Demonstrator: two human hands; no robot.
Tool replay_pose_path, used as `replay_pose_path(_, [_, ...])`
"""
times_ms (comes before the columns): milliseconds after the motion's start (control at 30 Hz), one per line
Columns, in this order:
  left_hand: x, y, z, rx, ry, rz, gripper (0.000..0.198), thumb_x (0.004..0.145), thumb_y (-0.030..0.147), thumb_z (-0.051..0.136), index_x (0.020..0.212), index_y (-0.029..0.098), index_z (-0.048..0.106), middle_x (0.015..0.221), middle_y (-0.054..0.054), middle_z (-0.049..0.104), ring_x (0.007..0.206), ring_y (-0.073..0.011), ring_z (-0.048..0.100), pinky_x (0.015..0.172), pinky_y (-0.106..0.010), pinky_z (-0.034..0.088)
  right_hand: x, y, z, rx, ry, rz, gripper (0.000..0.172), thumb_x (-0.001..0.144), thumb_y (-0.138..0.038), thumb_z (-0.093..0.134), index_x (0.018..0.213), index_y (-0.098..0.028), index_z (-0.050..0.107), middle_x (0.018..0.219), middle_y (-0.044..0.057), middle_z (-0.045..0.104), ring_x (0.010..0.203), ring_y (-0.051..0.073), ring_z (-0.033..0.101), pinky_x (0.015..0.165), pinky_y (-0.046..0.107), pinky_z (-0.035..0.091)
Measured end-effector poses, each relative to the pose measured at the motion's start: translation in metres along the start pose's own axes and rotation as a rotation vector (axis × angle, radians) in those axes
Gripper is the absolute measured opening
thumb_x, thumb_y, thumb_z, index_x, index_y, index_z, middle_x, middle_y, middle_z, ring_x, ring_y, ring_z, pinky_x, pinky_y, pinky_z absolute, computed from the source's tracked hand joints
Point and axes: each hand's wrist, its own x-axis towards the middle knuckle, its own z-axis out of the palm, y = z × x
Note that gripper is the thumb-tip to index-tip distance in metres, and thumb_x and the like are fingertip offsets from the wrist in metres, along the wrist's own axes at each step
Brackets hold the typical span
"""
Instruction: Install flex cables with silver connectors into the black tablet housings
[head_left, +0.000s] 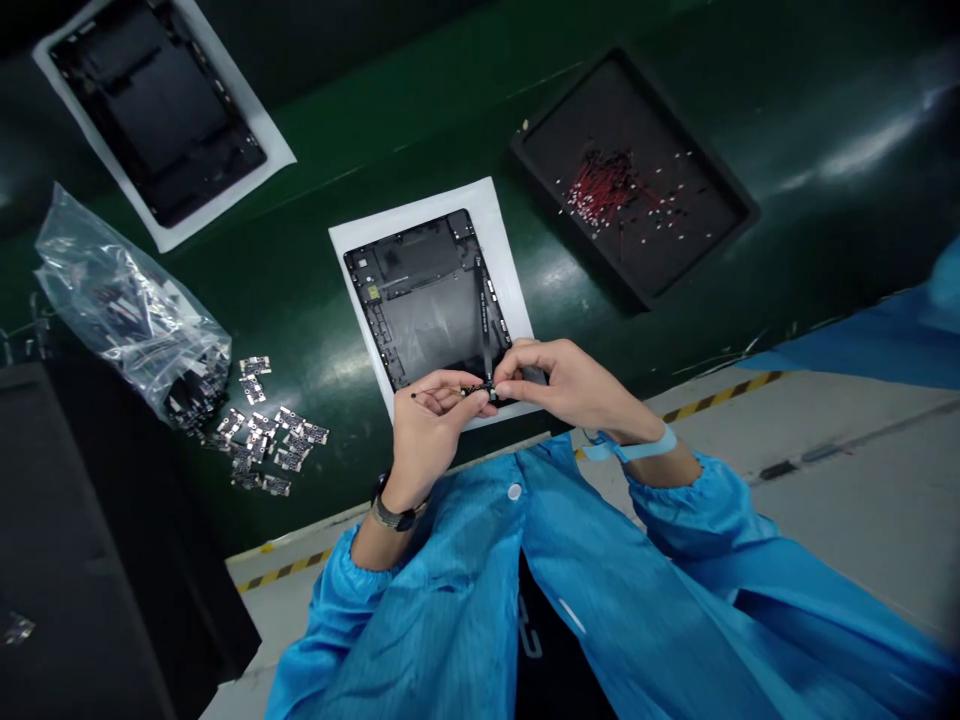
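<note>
A black tablet back housing lies on a white sheet on the green belt. Both my hands meet at its near right corner. My left hand is closed in a pinch, with a thin dark tool or wire sticking out to the left between its fingers. My right hand is also closed, its fingertips pressed on a small dark part at the end of a flat ribbon cable running down the housing. The pinched part is too small to name.
A second housing on white sheet lies at the far left. A clear plastic bag spills several small circuit boards. A black tray at the right holds red wired parts. A black box stands at my left.
</note>
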Motion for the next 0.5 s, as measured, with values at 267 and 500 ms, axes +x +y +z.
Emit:
replay_pose_path(267, [-0.0009, 0.0005, 0.0034, 0.007, 0.03, 0.003, 0.023, 0.075, 0.024, 0.086, 0.09, 0.013, 0.072, 0.073, -0.006, 0.076, 0.068, -0.0196, 0.076, 0.071, -0.028, 0.063, 0.0048, 0.0001, -0.002, 0.014, -0.017, 0.028, 0.012, 0.09, -0.026, 0.069, 0.083, -0.018, 0.074, 0.081, 0.002, 0.069, 0.078, 0.016, 0.06, 0.073, 0.029, 0.045])
replay_pose_path(500, [-0.0013, -0.0005, 0.0027, 0.028, 0.019, -0.013, 0.031, 0.073, 0.033, 0.087, 0.09, 0.013, 0.071, 0.071, -0.007, 0.075, 0.065, -0.0201, 0.075, 0.064, -0.028, 0.061, -0.001, -0.0023, -0.0027, -0.057, -0.026, 0.017, 0.012, 0.091, -0.028, 0.068, 0.087, -0.02, 0.075, 0.084, 0.003, 0.072, 0.078, 0.017, 0.064, 0.071, 0.031, 0.048])
